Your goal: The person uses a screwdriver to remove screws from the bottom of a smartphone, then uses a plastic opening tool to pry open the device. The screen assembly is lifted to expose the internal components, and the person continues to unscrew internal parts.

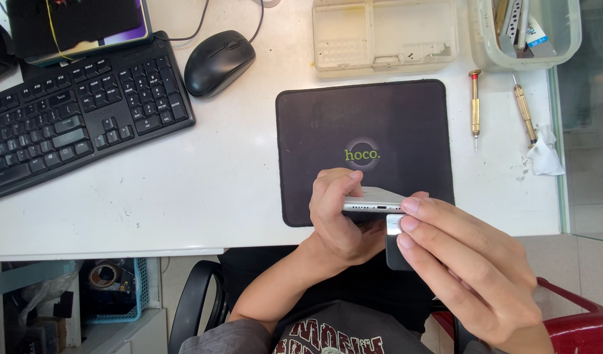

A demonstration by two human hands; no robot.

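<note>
Left hand (337, 219) grips silver smartphone (375, 200) edge-on over near edge of black work mat (360, 131). Right hand (465, 262) pinches small dark flat tool (396, 246) against phone's port end. Phone casing appears closed; 2 screwdrivers (475, 105) unused near desk's far right corner.

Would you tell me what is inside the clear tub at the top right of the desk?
The tub holds metal tweezers standing on end and a white and blue packet. Its lower part is hidden by the frosted wall, and the picture's edge cuts off the top.
</note>
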